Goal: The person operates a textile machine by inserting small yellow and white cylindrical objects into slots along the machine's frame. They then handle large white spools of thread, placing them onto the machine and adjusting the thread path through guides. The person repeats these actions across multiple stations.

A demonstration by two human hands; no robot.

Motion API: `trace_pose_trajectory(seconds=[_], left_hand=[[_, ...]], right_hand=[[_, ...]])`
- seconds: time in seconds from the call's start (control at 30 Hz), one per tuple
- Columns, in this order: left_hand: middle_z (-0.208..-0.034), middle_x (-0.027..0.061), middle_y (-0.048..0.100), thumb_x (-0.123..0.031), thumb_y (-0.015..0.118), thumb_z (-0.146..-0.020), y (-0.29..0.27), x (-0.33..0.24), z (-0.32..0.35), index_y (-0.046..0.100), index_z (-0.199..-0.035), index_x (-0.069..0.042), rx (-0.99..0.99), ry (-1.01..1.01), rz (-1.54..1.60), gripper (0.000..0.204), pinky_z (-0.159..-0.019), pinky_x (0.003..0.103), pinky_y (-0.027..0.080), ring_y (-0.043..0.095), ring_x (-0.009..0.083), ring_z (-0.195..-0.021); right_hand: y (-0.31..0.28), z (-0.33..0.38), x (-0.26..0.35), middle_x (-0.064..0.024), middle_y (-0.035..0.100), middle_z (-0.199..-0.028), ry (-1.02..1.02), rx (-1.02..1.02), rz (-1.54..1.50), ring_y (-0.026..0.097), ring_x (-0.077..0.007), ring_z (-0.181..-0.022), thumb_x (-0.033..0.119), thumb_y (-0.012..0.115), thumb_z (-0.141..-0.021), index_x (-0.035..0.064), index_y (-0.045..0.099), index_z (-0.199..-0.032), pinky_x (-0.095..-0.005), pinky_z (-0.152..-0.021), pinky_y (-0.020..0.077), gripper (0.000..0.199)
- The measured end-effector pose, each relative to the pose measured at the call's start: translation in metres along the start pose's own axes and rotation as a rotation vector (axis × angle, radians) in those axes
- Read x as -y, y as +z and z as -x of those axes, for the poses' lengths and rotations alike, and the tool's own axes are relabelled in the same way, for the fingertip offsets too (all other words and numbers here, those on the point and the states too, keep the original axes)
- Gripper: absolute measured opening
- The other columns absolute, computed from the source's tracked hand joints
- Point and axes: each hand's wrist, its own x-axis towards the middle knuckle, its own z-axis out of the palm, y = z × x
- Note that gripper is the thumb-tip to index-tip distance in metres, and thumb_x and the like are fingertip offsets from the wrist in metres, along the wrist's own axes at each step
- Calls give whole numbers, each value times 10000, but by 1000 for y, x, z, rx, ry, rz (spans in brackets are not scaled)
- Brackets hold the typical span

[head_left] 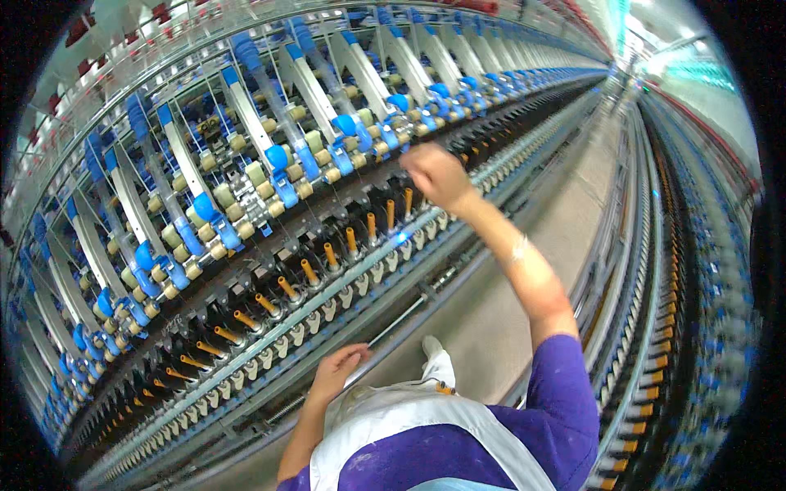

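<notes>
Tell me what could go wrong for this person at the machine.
The right hand is beside the row of orange spindles; it might knock one, or get hurt if they are turning, which this picture cannot show.
Pale rollers sit just above that hand, so straying fingers could perhaps be pinched.
The white apron hangs near the machine's lower edge, where loose cloth might snag.

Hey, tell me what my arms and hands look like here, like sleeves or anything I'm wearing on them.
Your right hand, slightly blurred, and left hand look gloveless. The right purple sleeve is short, leaving the forearm bare. A pale, shiny patch near the right wrist might be a band; it's unclear.
</notes>
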Motion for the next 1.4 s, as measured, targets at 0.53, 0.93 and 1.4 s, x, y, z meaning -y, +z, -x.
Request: trace_pose_trajectory(seconds=[0.53,0.93,1.4], left_hand=[[-1066,159,647,-76,578,-893,67,-286,-268,643,-1087,-49,-757,321,-993,206,-866,391,501,628,329,-995],[-1106,93,685,-150,559,-872,-1,-350,-479,710,-1059,-107,-386,-625,-1583,244,-857,372,521,652,243,-1045],[-846,164,649,-150,424,-900,-40,-357,-469,574,-938,91,-148,-481,-1057,286,-519,335,531,650,200,-573]], right_hand=[[85,-371,-134,-129,671,-1126,-240,816,479,643,-271,-1037,261,592,-788,105,706,-1082,-411,-888,486,352],[93,-320,-156,-138,703,-819,-425,183,209,662,-291,-824,235,594,-722,68,742,-743,-405,-840,496,224],[22,-170,-271,-135,619,-1116,-222,-28,176,510,-327,-1163,259,601,-856,21,673,-882,-488,-1017,362,250]])
